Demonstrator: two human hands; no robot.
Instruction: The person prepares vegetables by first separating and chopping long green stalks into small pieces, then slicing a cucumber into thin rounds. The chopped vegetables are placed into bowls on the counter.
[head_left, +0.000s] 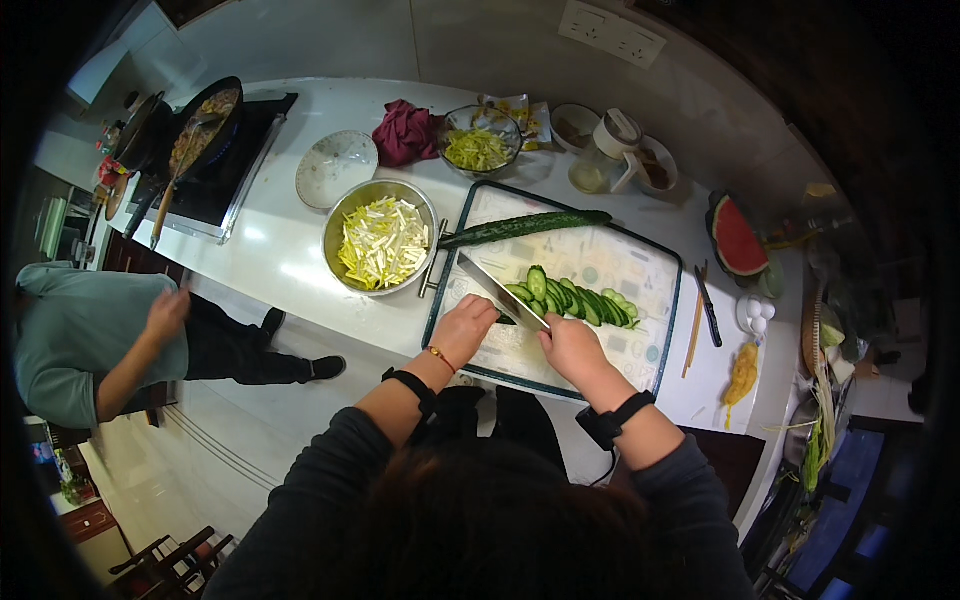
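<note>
My right hand (576, 346) grips the handle of a kitchen knife (504, 294), whose broad blade slants across a cutting board (645, 259) with a dark rim. On the blade's left side, my left hand (466, 327) rests with bent fingers on a piece of cucumber (504, 319), mostly hidden by the fingers and blade. Overlapping cucumber slices (585, 301) lie on the board to the right of the blade. A whole cucumber (529, 227) lies across the board's upper part, its left end reaching past the rim beside a steel bowl of cut yellow-white stalks (384, 244).
A co-worker (105, 337) stands at the left, near a wok of food (204, 131) on the stove. Behind the board are a glass bowl (480, 142), a red cloth (405, 133) and a glass jug (600, 161). A small knife (706, 307), chopsticks (691, 334) and cut watermelon (737, 236) lie right.
</note>
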